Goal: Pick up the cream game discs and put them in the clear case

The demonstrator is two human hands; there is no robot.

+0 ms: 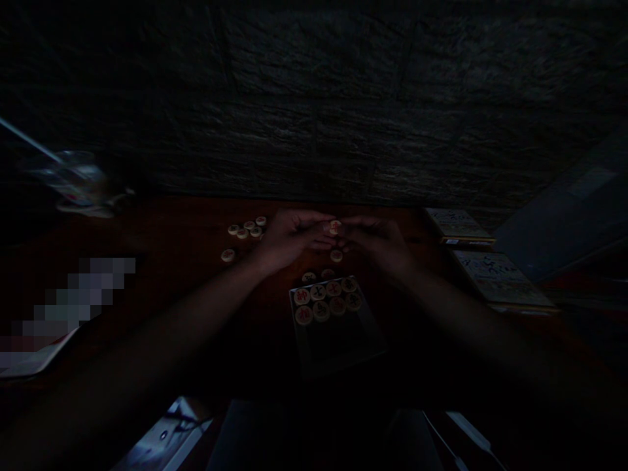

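Note:
A round xiangqi piece with a red character [335,227] is pinched between my two hands above the dark table. My left hand [294,241] has its thumb and fingers closed at the piece's left side, and my right hand [377,239] closes on it from the right. Just below the fingers lies another piece [336,256]. Nearer me is a shallow open box [338,343] with two rows of red and black pieces at its far end. Two loose pieces [309,277] sit by its far edge. To the left are a group of pieces [249,226] and a single red one [227,255].
Two flat patterned boxes [500,278] lie at the right. A clear plastic cup [73,176] with a straw stands at the far left, and a blurred-out flat item [69,307] lies nearer. A stone wall [314,118] rises behind the table. The light is very dim.

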